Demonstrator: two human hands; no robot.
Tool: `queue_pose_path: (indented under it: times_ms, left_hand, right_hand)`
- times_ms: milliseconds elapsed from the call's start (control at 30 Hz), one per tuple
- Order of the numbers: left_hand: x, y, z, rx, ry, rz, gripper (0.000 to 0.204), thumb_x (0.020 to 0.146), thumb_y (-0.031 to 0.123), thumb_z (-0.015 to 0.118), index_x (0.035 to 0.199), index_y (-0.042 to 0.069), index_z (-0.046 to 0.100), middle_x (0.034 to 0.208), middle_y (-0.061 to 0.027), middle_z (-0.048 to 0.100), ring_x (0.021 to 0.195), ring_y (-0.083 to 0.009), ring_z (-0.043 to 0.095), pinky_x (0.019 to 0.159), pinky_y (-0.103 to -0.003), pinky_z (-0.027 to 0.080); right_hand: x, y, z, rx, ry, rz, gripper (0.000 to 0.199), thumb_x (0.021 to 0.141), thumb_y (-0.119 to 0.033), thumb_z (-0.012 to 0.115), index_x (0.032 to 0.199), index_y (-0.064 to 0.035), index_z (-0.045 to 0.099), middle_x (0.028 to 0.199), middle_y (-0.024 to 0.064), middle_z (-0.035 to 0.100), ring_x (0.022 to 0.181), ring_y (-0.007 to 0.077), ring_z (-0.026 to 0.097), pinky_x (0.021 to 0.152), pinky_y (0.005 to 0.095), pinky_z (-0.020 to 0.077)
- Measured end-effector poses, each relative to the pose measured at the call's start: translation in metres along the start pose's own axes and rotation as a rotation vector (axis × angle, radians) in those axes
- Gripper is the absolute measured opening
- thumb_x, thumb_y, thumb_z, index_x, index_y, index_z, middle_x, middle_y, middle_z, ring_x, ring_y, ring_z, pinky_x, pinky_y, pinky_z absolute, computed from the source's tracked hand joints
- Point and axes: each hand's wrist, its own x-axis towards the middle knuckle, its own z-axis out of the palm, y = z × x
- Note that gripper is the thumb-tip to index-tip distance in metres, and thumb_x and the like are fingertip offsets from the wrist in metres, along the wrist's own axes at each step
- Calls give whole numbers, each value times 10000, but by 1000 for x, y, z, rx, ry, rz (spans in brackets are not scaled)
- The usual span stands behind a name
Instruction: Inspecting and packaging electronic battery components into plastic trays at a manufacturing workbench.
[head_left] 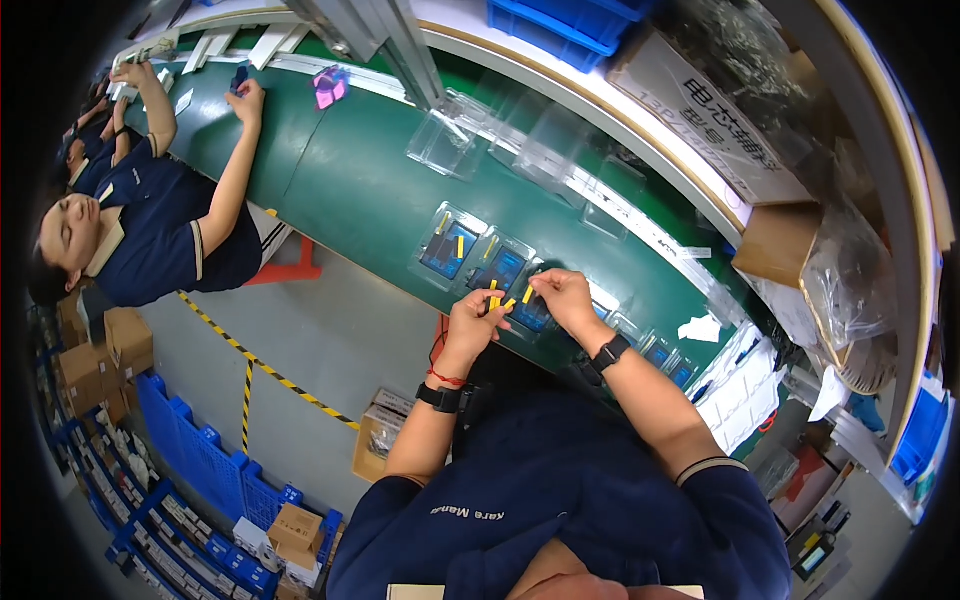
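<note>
My left hand (474, 318) pinches a small bunch of yellow strips (495, 297) over the near edge of the green conveyor belt (340, 180). My right hand (560, 295) holds one yellow strip (527, 294) between its fingertips, just above a clear plastic tray with a blue part (530, 315). Two more clear trays with blue parts, each with a yellow strip in place, lie to the left on the belt: one tray (449, 247) and a second (500, 266). Both my wrists wear black bands.
Empty clear trays (445, 140) lie farther up the belt. Another person in a dark blue shirt (160, 215) works at the belt's left end. Blue crates (200, 455) and cardboard boxes (378, 432) stand on the floor; a cardboard box (720, 110) and blue bin (570, 25) sit behind the belt.
</note>
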Motion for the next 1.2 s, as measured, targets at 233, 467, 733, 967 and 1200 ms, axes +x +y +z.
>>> queue_pose_path:
  times_ms: [233,467,733,967,1200]
  left_hand:
    - [-2,7,25,16,-114,-15,493,871,-42,545,1334,-9,382,922,-121,657,723,-154,669,504,-211,507]
    - [-5,3,50,99,-179,-112,610,892,-34,506,1433,44,237,1046,-175,634,836,-197,675,566,-238,542]
    - [-12,10,87,292,-375,-158,690,904,-14,500,1468,73,113,1045,-164,636,763,-206,680,575,-256,554]
    - [-12,-15,117,165,-579,-224,520,972,89,400,1448,41,197,1234,-191,527,943,-267,650,665,-283,559]
    - [-9,-24,139,421,-435,-186,359,955,78,441,1299,-24,430,1108,-182,611,820,-215,674,570,-251,547]
  right_hand:
    - [-31,7,-11,-148,61,-218,110,814,-89,673,886,-6,683,842,89,683,682,104,614,629,258,488]
    - [-46,35,-53,-154,80,-165,80,788,-63,678,845,-6,677,792,93,672,686,135,624,619,263,488]
    - [-74,23,-71,-321,226,-346,172,785,-106,686,916,2,657,860,136,620,709,251,639,643,332,513]
    - [-98,56,-95,226,57,-88,84,883,-48,596,863,23,637,786,37,650,773,96,614,668,266,516]
    - [-117,91,-115,-300,434,-271,217,784,-94,679,977,3,660,796,152,648,698,262,626,626,333,490]
